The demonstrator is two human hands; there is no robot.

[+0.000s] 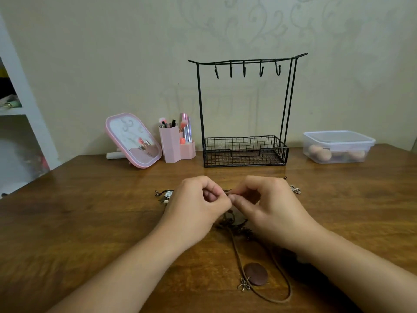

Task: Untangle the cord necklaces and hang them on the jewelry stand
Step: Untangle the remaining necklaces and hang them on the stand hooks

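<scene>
Brown cord necklaces lie tangled on the wooden table in front of me. My left hand and my right hand meet over the knot, each pinching cord between thumb and fingertips. One cord loop runs toward me with a round brown pendant and a small metal charm. Another metal charm lies right of my right hand, and beads show left of my left hand. The black wire jewelry stand rises behind, its several hooks bare.
A pink tilted mirror and a pink brush holder stand at the back left. A clear lidded plastic box sits at the back right. White shelves run along the left edge.
</scene>
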